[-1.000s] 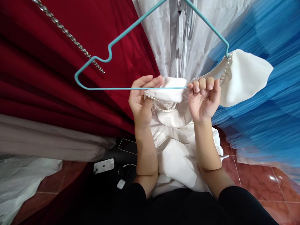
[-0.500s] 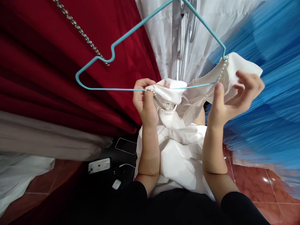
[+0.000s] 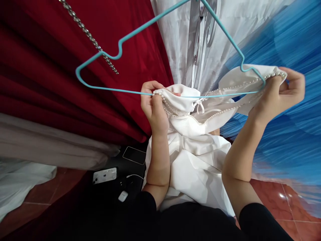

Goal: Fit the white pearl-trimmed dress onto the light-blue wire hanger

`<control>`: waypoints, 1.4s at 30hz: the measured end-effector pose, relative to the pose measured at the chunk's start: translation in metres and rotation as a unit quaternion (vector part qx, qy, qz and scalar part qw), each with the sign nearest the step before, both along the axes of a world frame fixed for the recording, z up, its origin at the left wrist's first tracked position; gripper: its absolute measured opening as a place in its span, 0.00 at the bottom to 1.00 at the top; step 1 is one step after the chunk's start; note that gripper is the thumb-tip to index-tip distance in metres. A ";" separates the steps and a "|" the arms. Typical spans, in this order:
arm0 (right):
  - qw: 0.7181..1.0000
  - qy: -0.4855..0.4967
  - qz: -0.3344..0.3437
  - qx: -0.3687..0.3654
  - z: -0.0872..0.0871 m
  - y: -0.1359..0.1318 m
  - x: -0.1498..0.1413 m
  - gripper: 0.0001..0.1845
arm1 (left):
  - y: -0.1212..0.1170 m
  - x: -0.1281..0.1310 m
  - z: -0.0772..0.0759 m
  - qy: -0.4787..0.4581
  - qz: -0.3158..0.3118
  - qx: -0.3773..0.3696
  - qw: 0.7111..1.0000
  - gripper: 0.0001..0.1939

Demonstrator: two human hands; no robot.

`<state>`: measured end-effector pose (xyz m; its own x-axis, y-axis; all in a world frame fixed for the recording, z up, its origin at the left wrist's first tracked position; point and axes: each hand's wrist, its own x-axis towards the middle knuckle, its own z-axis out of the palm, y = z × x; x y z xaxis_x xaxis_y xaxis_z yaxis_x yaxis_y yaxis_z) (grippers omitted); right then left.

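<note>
A white dress (image 3: 193,157) with pearl-beaded edging lies over my lap, its top raised toward a light-blue clothes hanger (image 3: 144,25). My left hand (image 3: 156,107) pinches one beaded edge of the dress, close against the hanger's bottom bar. Further right, my right hand (image 3: 283,87) grips the other beaded edge and stretches it outward past the hanger's right end. That right end sits inside the dress opening, while the left end is bare. A small white tie hangs at the middle of the neckline. The hanger's top lies beyond the upper frame edge.
Red fabric (image 3: 135,60) hangs on the left, with a jewelled chain (image 3: 86,31) before it. Blue tulle (image 3: 288,117) fills the right side. Two phones, one a white phone (image 3: 104,175), a small white case (image 3: 122,196) and a cable rest on a black surface at lower left.
My right hand has moved right and closed on the beaded edge, pulling the dress over and past the hanger's right end. My left hand has stayed nearly in place.
</note>
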<state>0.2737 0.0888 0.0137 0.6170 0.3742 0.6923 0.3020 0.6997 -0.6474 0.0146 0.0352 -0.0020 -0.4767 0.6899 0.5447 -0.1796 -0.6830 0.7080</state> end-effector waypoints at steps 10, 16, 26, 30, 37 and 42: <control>0.976 -0.188 0.107 -0.029 -0.041 -0.074 -0.063 0.06 | 0.003 0.012 -0.012 0.038 0.020 -0.046 0.998 0.08; 0.937 -0.180 0.269 -0.127 -0.020 -0.076 -0.119 0.17 | -0.002 0.017 -0.009 0.023 0.002 -0.046 0.999 0.07; 0.957 -0.170 0.228 -0.058 -0.023 -0.060 -0.102 0.18 | -0.021 -0.012 -0.051 0.065 0.170 -0.010 0.983 0.05; 0.951 -0.146 0.252 -0.100 -0.022 -0.058 -0.099 0.15 | -0.013 -0.071 -0.052 0.060 0.261 -0.037 0.963 0.13; 0.948 -0.167 0.256 -0.091 -0.024 -0.059 -0.098 0.18 | -0.011 -0.123 0.041 0.129 0.330 0.034 0.935 0.17; 0.954 -0.164 0.238 -0.081 -0.027 -0.058 -0.101 0.18 | -0.020 -0.091 0.088 0.273 0.249 -0.023 0.929 0.16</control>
